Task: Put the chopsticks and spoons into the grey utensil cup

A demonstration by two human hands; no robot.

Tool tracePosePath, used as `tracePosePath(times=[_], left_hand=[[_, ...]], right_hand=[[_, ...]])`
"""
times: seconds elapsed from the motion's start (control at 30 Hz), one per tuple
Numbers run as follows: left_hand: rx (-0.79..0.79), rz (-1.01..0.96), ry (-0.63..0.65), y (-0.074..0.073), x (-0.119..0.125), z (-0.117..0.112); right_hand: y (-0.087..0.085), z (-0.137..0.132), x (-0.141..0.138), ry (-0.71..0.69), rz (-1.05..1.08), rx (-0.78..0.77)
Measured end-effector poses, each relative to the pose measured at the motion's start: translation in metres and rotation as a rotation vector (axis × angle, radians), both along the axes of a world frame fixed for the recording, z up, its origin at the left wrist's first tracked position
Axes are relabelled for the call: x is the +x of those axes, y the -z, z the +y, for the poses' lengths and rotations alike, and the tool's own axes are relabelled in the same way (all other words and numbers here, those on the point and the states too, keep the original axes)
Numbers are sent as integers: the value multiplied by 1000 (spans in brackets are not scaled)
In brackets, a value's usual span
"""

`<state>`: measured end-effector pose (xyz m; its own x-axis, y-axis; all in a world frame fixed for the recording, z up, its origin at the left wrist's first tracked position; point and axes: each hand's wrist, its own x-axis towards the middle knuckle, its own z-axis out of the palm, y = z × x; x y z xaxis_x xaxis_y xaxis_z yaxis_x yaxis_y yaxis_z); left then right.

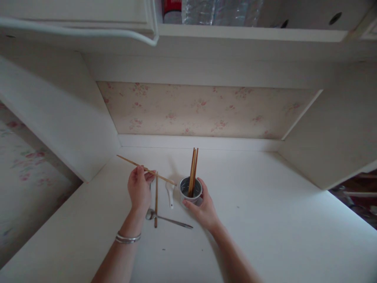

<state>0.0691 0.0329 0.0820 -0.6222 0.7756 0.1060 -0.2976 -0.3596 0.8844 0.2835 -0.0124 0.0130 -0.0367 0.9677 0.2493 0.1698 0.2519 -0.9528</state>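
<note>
Between the fingers of my left hand [139,188] is a wooden chopstick [126,159], slanting down to the right with its tip near the cup's left rim. My right hand [206,210] is wrapped round the right side of a metal cup [190,199]. Several chopsticks [193,169] stand upright inside the cup. On the white surface below my left hand, another chopstick [156,200] lies lengthwise. A long-handled metal spoon [173,222] rests crosswise at its lower end. Left of the cup lies a white soup spoon [171,196], partly behind the held chopstick.
The white desktop [265,220] runs between two side panels, with a flowered wall [200,110] behind. A shelf [250,33] overhangs it, holding clear plastic packaging [220,11] and a red item [172,6]. A white cable [88,31] runs along the upper left cabinet.
</note>
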Motion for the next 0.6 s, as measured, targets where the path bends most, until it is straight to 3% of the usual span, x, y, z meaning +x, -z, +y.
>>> tracePosePath(times=[0.13,0.23,0.3,0.4,0.5,0.6], left_hand=[[52,285,132,-48,26,2],[27,605,242,-61,48,9],[0,797,278,-53,59,13],[-50,1000,291,-28,69,16],[-72,1084,325,-8,74,13],[-36,1107,364,-3,75,8]], right_hand=[[2,2,0,-1,12,-8],[2,2,-1,-6,28,-17],[1,2,-2,-5,32,-16],[0,2,-3,-2,32,-10],[2,2,-2,8,24,-8],[5,4,-2,24,12,7]])
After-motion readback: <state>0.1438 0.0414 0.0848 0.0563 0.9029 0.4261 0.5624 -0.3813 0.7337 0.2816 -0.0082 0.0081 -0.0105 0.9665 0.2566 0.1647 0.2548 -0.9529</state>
